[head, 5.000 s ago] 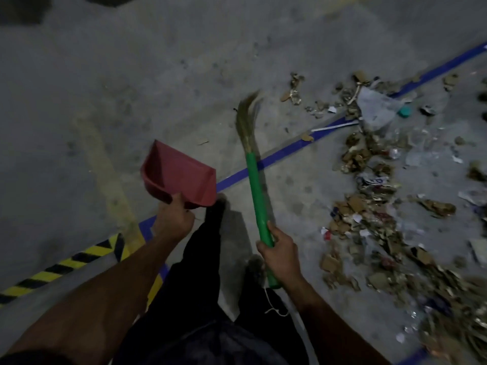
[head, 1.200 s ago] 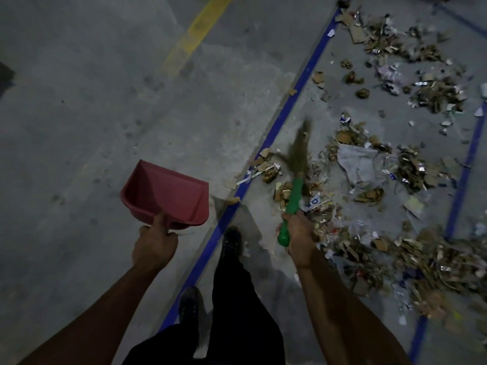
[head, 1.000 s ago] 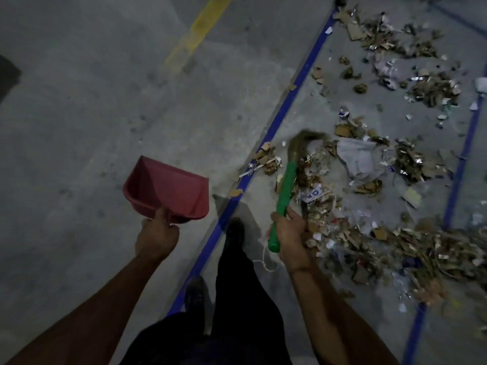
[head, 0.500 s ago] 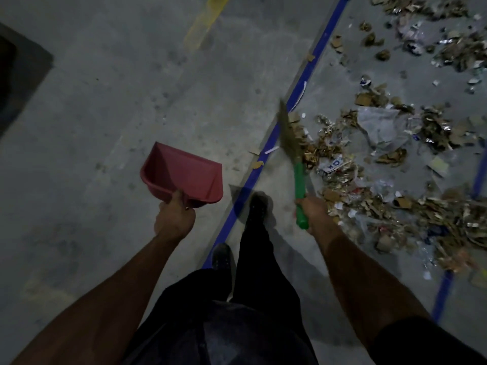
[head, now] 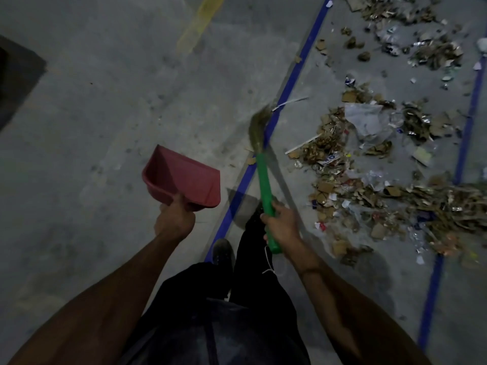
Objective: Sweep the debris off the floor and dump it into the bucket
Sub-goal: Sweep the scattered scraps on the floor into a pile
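Debris scattered on floor | right hand grips broom | left hand holds dustpan

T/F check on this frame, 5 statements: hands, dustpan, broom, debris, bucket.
1. The left hand holds a red dustpan. True.
2. The right hand holds a blue-handled mop. False: it grips a green-handled broom.
3. The dustpan is full of debris. False: it looks empty and is held above the floor.
4. Most debris lies right of the blue floor line. True.
5. A bucket stands beside the debris. False: no bucket is in view.
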`<state>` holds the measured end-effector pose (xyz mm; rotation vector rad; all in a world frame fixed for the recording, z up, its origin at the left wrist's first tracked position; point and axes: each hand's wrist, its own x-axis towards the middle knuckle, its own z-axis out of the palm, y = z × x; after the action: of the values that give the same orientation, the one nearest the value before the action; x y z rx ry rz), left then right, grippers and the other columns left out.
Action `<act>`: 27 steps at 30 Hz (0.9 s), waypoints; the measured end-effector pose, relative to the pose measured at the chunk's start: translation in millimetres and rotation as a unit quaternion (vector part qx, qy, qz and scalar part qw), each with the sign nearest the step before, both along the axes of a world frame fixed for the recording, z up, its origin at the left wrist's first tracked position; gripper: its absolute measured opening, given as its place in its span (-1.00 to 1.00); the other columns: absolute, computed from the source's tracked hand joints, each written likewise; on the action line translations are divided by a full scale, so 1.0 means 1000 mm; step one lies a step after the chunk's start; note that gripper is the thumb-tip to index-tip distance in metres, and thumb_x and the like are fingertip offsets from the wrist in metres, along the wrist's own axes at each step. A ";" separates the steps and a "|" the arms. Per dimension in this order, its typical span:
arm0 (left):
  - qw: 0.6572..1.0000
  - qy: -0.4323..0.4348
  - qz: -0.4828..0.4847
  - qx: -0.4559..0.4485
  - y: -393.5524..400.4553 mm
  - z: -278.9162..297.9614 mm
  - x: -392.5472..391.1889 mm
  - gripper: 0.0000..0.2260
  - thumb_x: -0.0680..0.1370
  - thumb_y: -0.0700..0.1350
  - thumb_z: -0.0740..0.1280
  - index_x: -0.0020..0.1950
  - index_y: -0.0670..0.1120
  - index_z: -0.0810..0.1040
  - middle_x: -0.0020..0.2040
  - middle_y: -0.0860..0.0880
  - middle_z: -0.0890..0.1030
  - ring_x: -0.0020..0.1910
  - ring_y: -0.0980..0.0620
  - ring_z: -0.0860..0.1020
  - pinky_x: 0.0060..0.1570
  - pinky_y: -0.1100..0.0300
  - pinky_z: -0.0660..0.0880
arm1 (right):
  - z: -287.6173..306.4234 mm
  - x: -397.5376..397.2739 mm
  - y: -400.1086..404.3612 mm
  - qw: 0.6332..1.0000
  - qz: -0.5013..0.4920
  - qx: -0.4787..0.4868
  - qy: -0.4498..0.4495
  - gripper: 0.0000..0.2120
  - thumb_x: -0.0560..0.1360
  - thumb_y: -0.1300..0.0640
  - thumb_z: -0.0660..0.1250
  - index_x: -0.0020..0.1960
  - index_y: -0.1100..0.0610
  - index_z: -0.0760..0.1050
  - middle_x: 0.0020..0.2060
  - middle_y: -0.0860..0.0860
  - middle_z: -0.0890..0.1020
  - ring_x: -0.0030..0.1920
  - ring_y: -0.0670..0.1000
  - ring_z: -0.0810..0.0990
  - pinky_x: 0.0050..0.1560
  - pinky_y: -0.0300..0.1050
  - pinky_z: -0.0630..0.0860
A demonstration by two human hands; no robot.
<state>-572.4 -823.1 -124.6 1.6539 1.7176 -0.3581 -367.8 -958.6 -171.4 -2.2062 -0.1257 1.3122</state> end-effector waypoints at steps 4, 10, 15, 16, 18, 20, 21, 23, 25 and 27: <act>1.000 0.012 -0.014 0.000 -0.001 -0.001 -0.007 -0.44 0.48 -0.17 0.24 0.46 0.05 0.20 0.25 -0.35 0.36 0.14 -0.39 0.46 0.15 -0.12 0.41 | -0.007 -0.034 -0.010 0.995 0.095 -0.024 0.031 -0.43 0.50 0.18 0.38 0.49 0.03 0.34 -0.05 0.22 0.64 -0.32 0.19 0.62 -0.29 -0.02 0.60; 0.999 0.022 -0.023 -0.006 -0.001 -0.007 -0.015 -0.48 0.51 -0.16 0.21 0.46 0.06 0.21 0.29 -0.34 0.36 0.17 -0.39 0.45 0.16 -0.13 0.40 | -0.017 -0.016 -0.032 0.994 0.042 -0.063 0.079 -0.50 0.51 0.24 0.39 0.43 0.12 0.41 -0.20 0.14 0.60 -0.44 0.08 0.56 -0.45 -0.15 0.48; 1.000 0.013 -0.013 -0.008 -0.004 -0.010 -0.014 -0.50 0.54 -0.15 0.22 0.47 0.03 0.22 0.30 -0.35 0.35 0.20 -0.39 0.43 0.19 -0.14 0.38 | -0.024 0.039 -0.032 0.996 -0.039 -0.074 -0.007 -0.80 0.42 0.28 0.40 0.05 0.23 0.59 -0.23 0.19 0.62 -0.28 0.16 0.61 -0.16 0.12 0.63; 1.000 0.009 -0.015 -0.006 -0.004 -0.011 -0.013 -0.50 0.54 -0.16 0.22 0.47 0.01 0.23 0.29 -0.35 0.36 0.20 -0.38 0.43 0.18 -0.14 0.39 | -0.026 0.048 -0.029 0.996 -0.037 -0.076 -0.022 -0.83 0.44 0.25 0.38 0.03 0.19 0.59 -0.15 0.21 0.62 -0.20 0.19 0.61 -0.04 0.21 0.60; 1.000 0.002 -0.018 -0.006 -0.003 -0.012 -0.011 -0.51 0.53 -0.17 0.23 0.46 -0.01 0.23 0.27 -0.36 0.38 0.20 -0.38 0.43 0.17 -0.13 0.39 | -0.024 0.059 -0.021 0.995 -0.035 -0.078 -0.051 -0.69 0.47 0.19 0.36 0.21 0.13 0.56 0.02 0.24 0.63 -0.02 0.27 0.63 0.10 0.24 0.55; 1.000 -0.002 -0.016 -0.007 0.000 -0.012 -0.005 -0.51 0.52 -0.18 0.22 0.45 0.00 0.24 0.25 -0.36 0.40 0.18 -0.38 0.43 0.17 -0.13 0.40 | -0.016 0.061 -0.018 0.994 -0.062 -0.061 -0.068 -0.47 0.47 0.18 0.37 0.43 0.09 0.42 0.14 0.25 0.62 0.09 0.33 0.61 0.13 0.25 0.53; 1.000 -0.003 -0.015 -0.007 0.001 -0.012 0.000 -0.51 0.51 -0.18 0.21 0.44 0.02 0.24 0.23 -0.36 0.40 0.16 -0.38 0.44 0.16 -0.13 0.41 | -0.011 0.059 -0.017 0.994 -0.070 -0.042 -0.071 -0.42 0.47 0.18 0.37 0.47 0.07 0.37 0.15 0.25 0.62 0.08 0.34 0.61 0.12 0.25 0.55; 1.000 -0.007 -0.019 -0.007 0.005 -0.012 0.012 -0.50 0.51 -0.17 0.21 0.44 0.04 0.24 0.22 -0.35 0.40 0.15 -0.38 0.45 0.16 -0.14 0.41 | -0.005 0.054 -0.016 0.996 -0.057 -0.010 -0.066 -0.40 0.48 0.17 0.39 0.49 0.06 0.33 0.13 0.18 0.63 -0.03 0.28 0.65 0.03 0.19 0.60; 1.000 -0.016 -0.025 -0.010 0.011 -0.012 0.026 -0.50 0.51 -0.18 0.21 0.45 0.04 0.23 0.22 -0.36 0.41 0.17 -0.38 0.43 0.17 -0.14 0.41 | -0.003 0.051 -0.009 0.998 -0.031 0.002 -0.059 -0.42 0.50 0.15 0.42 0.48 0.06 0.35 0.02 0.03 0.62 -0.26 0.06 0.65 -0.16 -0.04 0.60; 0.999 -0.022 -0.032 -0.008 0.021 -0.013 0.041 -0.49 0.51 -0.18 0.21 0.45 0.03 0.23 0.21 -0.37 0.42 0.16 -0.38 0.44 0.16 -0.13 0.41 | -0.005 0.052 0.003 0.999 -0.018 0.006 -0.044 -0.43 0.50 0.16 0.42 0.47 0.04 0.37 -0.09 -0.02 0.61 -0.43 -0.03 0.61 -0.39 -0.19 0.56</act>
<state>-531.3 -802.4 -137.1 1.6965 1.6287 -0.3630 -315.5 -955.2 -176.4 -2.2458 -0.1265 1.1928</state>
